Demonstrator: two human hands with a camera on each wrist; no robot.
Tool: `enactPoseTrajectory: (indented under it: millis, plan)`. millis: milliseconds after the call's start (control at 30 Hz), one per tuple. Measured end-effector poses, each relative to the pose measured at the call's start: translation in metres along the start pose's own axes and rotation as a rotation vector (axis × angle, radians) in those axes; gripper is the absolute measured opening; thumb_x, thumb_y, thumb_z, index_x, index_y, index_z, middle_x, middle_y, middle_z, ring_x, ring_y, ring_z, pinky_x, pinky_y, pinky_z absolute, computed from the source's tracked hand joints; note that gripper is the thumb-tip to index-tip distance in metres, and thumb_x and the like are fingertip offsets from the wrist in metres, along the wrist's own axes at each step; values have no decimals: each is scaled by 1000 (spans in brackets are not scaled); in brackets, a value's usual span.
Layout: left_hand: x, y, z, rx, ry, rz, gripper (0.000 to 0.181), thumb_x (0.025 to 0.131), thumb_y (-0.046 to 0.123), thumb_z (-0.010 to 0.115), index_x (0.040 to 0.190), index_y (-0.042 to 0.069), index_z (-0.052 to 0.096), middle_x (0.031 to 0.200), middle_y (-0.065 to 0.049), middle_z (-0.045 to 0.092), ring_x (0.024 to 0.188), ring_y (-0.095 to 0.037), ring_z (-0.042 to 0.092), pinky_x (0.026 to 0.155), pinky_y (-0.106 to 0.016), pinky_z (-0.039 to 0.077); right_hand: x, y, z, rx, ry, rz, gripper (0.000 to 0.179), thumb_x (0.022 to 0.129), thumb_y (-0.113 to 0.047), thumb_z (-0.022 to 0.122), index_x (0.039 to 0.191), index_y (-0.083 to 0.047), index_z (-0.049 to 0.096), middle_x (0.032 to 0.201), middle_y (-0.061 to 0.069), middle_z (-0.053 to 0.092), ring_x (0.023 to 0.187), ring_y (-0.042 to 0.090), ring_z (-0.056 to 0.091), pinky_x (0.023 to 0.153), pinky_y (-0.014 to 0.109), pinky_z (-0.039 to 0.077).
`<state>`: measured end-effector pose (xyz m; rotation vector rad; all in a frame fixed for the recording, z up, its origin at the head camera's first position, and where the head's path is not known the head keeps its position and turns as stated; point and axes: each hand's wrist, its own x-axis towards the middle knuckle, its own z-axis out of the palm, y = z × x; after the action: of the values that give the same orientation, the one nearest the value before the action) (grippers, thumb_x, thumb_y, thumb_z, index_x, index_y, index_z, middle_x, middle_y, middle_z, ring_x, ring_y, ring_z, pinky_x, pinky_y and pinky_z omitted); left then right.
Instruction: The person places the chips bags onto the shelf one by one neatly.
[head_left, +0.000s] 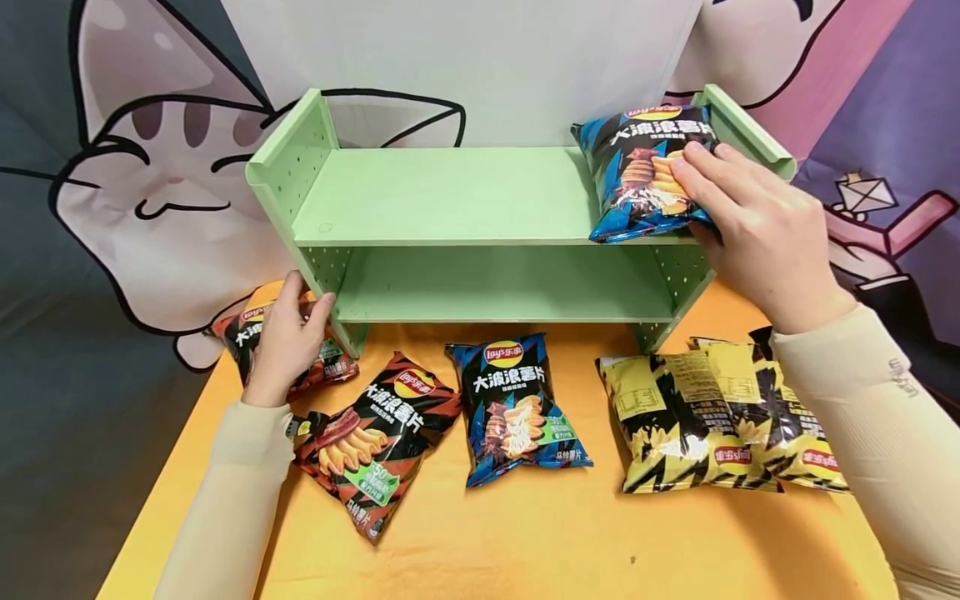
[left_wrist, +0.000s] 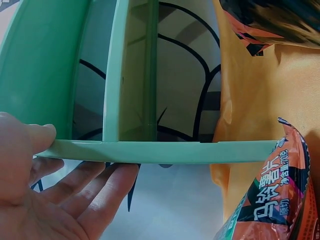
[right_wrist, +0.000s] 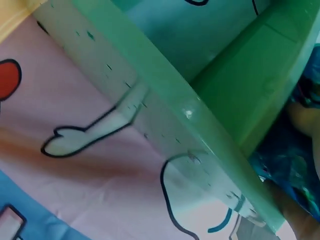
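Beige sleeve [head_left: 862, 417] foremost, right fingers [head_left: 708, 187] grip a blue chip bag [head_left: 626, 175].

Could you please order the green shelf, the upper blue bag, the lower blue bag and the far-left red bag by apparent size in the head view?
1. Green shelf
2. Upper blue bag, lower blue bag: too alike to rank
3. Far-left red bag, visible part only; left grip covers some

Both hands [head_left: 288, 342] [head_left: 772, 229] reach forward, the right one higher.
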<state>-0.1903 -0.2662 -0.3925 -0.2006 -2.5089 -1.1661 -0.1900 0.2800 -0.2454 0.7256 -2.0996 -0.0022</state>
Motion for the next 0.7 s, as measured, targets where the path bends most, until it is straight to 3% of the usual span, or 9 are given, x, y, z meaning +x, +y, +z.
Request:
enactPoseTrajectory:
  millis: [233,533,700]
  plan:
    - [2,0,0,12,11,5,44,108,32,54,142,4,50,138,-23,63,112,-40,72,72,-9,50,6,11,-5,-5,-136,-89,78,85,1,73,157,-14,46,153,10,55,126,43,63,105,57,49]
    - [1,2,0,14,20,13,42,108,30,54,142,5,50,137,-21,64,109,-39,73,72,-7,47,8,13,-9,37,-245,-116,60,99,-9,46,159,-8,40,158,17,49,130,48,57,114,58,39]
    - [1,4,0,4,19,10,43,108,31,54,142,6,50,138,-21,63,109,-39,73,72,-5,46,11,13,-13,50,-280,-116,69,92,-8,50,160,-6,37,158,21,47,133,50,53,113,61,39]
